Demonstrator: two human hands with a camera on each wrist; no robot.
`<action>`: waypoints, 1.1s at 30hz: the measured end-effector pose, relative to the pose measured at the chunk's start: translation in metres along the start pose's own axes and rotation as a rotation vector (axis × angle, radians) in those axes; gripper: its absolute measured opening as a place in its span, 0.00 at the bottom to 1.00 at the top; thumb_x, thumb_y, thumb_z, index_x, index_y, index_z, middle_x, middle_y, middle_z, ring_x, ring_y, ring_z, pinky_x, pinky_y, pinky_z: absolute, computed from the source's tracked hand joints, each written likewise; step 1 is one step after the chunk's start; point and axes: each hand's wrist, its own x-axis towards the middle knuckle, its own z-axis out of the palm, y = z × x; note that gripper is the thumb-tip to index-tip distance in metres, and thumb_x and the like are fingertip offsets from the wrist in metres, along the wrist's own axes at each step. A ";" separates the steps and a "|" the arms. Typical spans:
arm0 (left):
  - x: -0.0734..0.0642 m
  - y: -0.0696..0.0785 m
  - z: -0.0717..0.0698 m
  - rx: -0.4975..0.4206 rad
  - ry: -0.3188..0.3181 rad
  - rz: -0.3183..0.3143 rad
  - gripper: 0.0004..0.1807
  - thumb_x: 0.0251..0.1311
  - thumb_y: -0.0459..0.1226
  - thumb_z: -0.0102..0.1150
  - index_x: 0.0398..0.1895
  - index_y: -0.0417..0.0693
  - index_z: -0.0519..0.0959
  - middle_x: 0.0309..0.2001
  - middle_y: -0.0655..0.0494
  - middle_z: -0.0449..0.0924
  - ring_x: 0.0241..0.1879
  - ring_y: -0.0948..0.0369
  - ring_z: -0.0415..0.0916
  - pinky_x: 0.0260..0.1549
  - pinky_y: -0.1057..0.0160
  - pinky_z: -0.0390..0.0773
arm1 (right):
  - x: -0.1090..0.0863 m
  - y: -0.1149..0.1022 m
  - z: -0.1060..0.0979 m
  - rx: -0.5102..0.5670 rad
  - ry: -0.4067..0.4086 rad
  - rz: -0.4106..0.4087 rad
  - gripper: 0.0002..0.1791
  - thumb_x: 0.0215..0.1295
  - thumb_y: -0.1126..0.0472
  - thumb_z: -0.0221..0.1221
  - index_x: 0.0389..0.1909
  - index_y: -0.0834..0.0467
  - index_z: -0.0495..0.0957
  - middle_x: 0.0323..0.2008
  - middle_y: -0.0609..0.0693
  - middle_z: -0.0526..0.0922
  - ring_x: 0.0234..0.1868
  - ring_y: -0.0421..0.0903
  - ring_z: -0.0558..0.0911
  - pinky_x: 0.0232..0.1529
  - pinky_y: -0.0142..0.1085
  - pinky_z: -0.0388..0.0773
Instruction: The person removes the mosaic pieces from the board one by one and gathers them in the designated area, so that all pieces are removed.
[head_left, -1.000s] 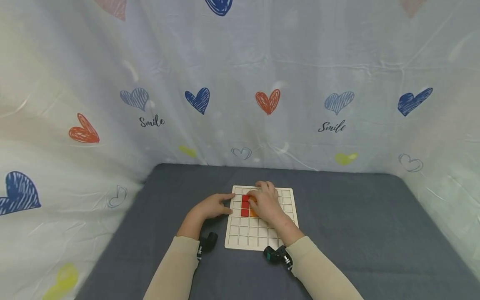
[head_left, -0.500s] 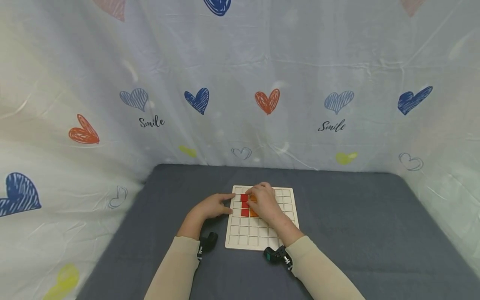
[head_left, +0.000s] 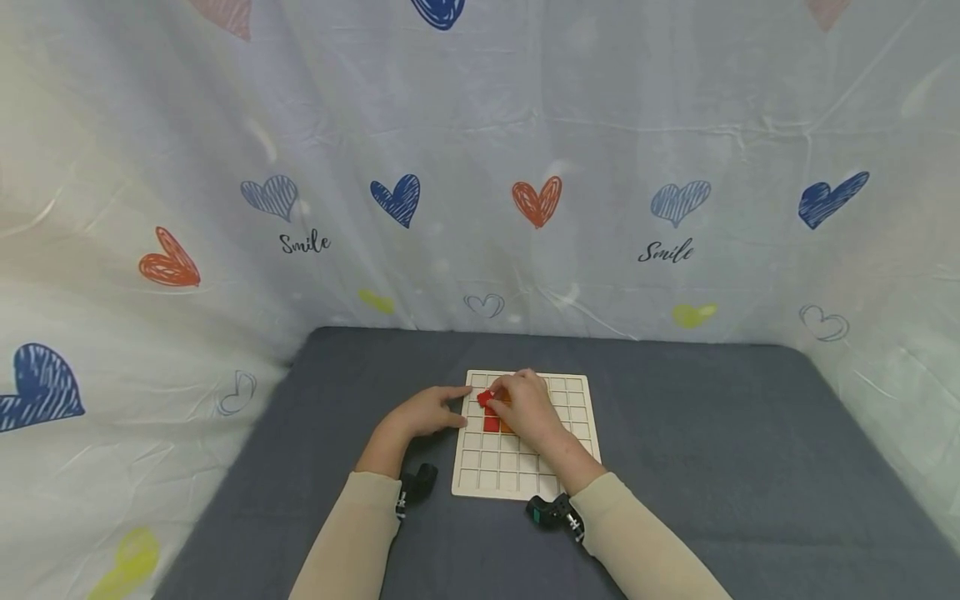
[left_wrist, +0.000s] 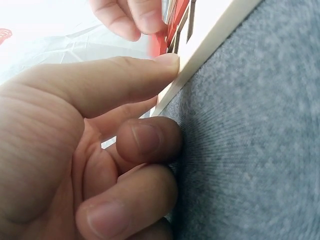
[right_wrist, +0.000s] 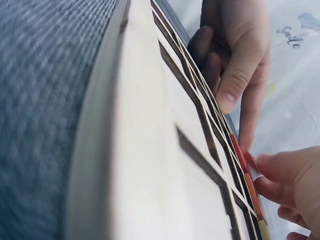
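Observation:
My right hand point(head_left: 530, 410) pinches a small red square tile point(head_left: 484, 399) between thumb and fingers, over the upper left of a pale wooden grid board point(head_left: 498, 481). The tile is turned askew to the grid. Just below it another red tile point(head_left: 491, 424) sits in its cell, beside an orange tile point(head_left: 506, 427) mostly covered by the hand. At the board's left edge my left hand point(head_left: 420, 413) touches the rim with thumb and index finger. Its other fingers bend loosely against the cloth in the left wrist view. A yellowish tile point(right_wrist: 263, 229) shows past the orange in the right wrist view.
The board lies on a dark grey cloth-covered table point(head_left: 697, 450). A white curtain point(head_left: 450, 258) printed with hearts hangs behind and at both sides. Black wrist cameras point(head_left: 551, 510) are strapped below both hands, near the board's front side.
The topmost red tile, flat in the red column a second ago, has shifted left and turned askew in my right fingers. The right hand has edged left; the left hand stays in place.

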 end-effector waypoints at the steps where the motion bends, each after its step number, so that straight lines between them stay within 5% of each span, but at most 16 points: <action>1: 0.000 0.000 0.000 -0.005 -0.003 -0.002 0.36 0.62 0.38 0.71 0.74 0.55 0.73 0.48 0.50 0.80 0.33 0.58 0.72 0.35 0.58 0.71 | 0.000 0.000 0.000 0.000 0.008 0.001 0.05 0.65 0.59 0.71 0.40 0.53 0.88 0.33 0.43 0.85 0.46 0.48 0.75 0.53 0.46 0.70; 6: 0.000 0.000 0.000 -0.010 -0.010 -0.002 0.36 0.62 0.38 0.71 0.74 0.54 0.72 0.47 0.51 0.79 0.31 0.58 0.72 0.34 0.58 0.72 | -0.001 -0.001 0.002 -0.044 0.038 -0.045 0.07 0.67 0.58 0.70 0.43 0.54 0.88 0.39 0.47 0.86 0.48 0.50 0.75 0.52 0.47 0.71; 11: 0.000 0.000 -0.001 0.013 -0.010 0.005 0.36 0.63 0.39 0.71 0.75 0.55 0.72 0.57 0.50 0.79 0.33 0.58 0.75 0.35 0.57 0.74 | -0.005 -0.004 0.003 -0.141 -0.065 -0.105 0.21 0.71 0.51 0.66 0.60 0.56 0.83 0.61 0.56 0.76 0.67 0.58 0.64 0.63 0.58 0.64; 15: 0.000 0.000 -0.001 0.018 -0.009 0.009 0.36 0.62 0.39 0.71 0.74 0.55 0.72 0.56 0.50 0.79 0.33 0.58 0.74 0.35 0.58 0.74 | -0.006 -0.004 0.004 -0.165 -0.119 -0.104 0.22 0.74 0.49 0.62 0.61 0.56 0.83 0.68 0.59 0.68 0.74 0.63 0.54 0.66 0.63 0.57; 20: 0.000 0.001 -0.001 0.013 -0.017 0.010 0.35 0.62 0.38 0.71 0.74 0.54 0.73 0.44 0.48 0.80 0.32 0.58 0.72 0.34 0.58 0.72 | -0.007 -0.004 0.005 -0.147 -0.087 -0.104 0.17 0.72 0.50 0.64 0.56 0.54 0.86 0.68 0.59 0.69 0.75 0.64 0.54 0.67 0.63 0.56; 29: -0.002 0.003 -0.002 -0.031 -0.034 -0.001 0.34 0.63 0.37 0.71 0.73 0.55 0.74 0.29 0.52 0.74 0.23 0.60 0.66 0.26 0.60 0.69 | -0.007 -0.003 0.007 -0.143 -0.133 -0.124 0.22 0.73 0.47 0.63 0.63 0.50 0.82 0.68 0.56 0.70 0.75 0.61 0.55 0.67 0.61 0.56; 33: -0.002 0.003 -0.003 -0.019 -0.025 -0.002 0.31 0.62 0.38 0.72 0.70 0.53 0.78 0.47 0.50 0.82 0.35 0.59 0.74 0.37 0.57 0.76 | -0.006 -0.004 0.007 -0.145 -0.111 -0.137 0.19 0.72 0.48 0.64 0.59 0.51 0.86 0.61 0.53 0.74 0.71 0.57 0.61 0.65 0.57 0.60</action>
